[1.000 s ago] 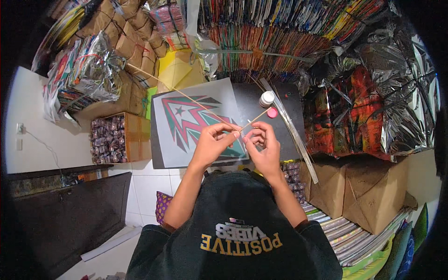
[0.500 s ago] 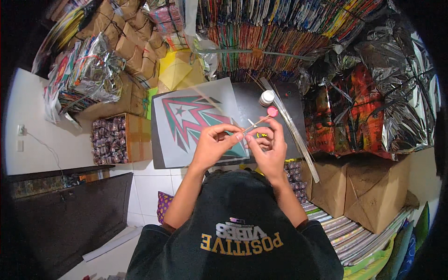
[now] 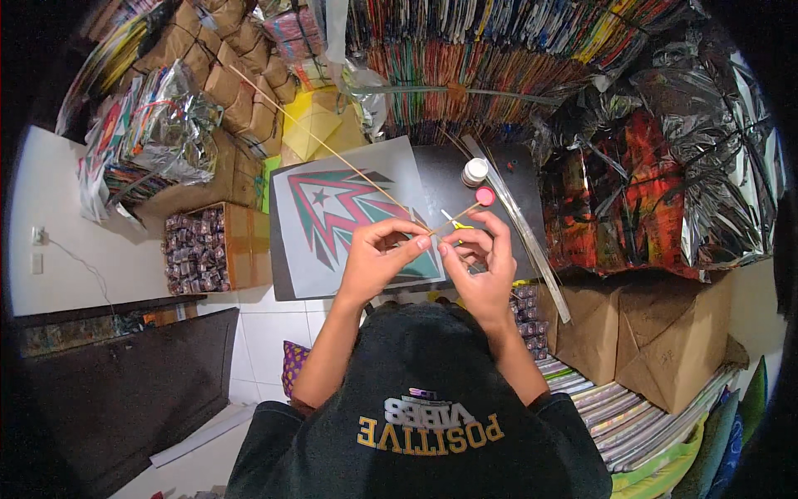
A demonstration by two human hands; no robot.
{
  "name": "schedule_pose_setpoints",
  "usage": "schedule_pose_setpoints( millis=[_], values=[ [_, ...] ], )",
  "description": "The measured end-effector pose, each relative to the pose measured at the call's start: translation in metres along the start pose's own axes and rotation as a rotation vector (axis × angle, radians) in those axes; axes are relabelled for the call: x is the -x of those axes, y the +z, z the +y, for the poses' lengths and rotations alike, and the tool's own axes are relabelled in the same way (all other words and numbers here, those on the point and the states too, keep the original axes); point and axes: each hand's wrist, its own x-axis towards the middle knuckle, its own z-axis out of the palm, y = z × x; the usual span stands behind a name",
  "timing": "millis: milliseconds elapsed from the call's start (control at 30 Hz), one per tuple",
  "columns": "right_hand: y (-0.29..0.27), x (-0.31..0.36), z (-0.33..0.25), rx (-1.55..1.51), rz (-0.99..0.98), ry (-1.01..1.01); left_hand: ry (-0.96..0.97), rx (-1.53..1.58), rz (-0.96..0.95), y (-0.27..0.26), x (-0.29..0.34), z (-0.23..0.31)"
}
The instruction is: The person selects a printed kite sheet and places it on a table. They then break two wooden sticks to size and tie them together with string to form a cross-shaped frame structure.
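Over the board, my left hand (image 3: 384, 256) is closed, thumb and index finger pinching a thin bamboo stick (image 3: 328, 148). The long part of the stick slants up and away to the far left, above the sheet. Close beside it, my right hand (image 3: 482, 270) has curled fingers around a short slanting length of stick near the left fingertips; whether this is the same stick bent or a second one, I cannot tell. Beneath lies a translucent white sheet (image 3: 297, 266) with a red, green and white star pattern. A yellow-handled tool, perhaps scissors (image 3: 456, 223), is partly hidden by the right fingers.
On the dark board (image 3: 515, 212) stand a white-topped jar (image 3: 475, 172) and a red-rimmed pink lid (image 3: 485, 196). Several thin strips (image 3: 524, 229) lie at its right. Packed bundles (image 3: 474, 75) wall the far side; a carton (image 3: 249, 249) stands left, brown boxes (image 3: 665, 333) right.
The stick's long part, a faint blur over the sheet before, now shows sharply, slanting to the far left. Both hands have stayed nearly in place.
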Motion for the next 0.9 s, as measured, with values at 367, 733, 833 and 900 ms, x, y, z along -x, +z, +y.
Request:
schedule_pose_setpoints(
  millis=[367,733,833,900],
  values=[
    [-0.004,0.003,-0.004,0.064,0.007,-0.013,-0.015,0.03,0.011,-0.007,0.001,0.004],
    [-0.007,0.003,0.0,0.087,-0.013,-0.073,0.062,0.025,0.04,-0.012,-0.001,0.007],
    [-0.004,-0.001,-0.007,0.047,-0.029,-0.066,0.086,-0.039,-0.006,-0.007,0.001,0.008],
    [0.0,-0.004,-0.011,0.006,-0.031,-0.055,0.096,-0.083,-0.061,-0.004,0.002,0.009]
  ],
)
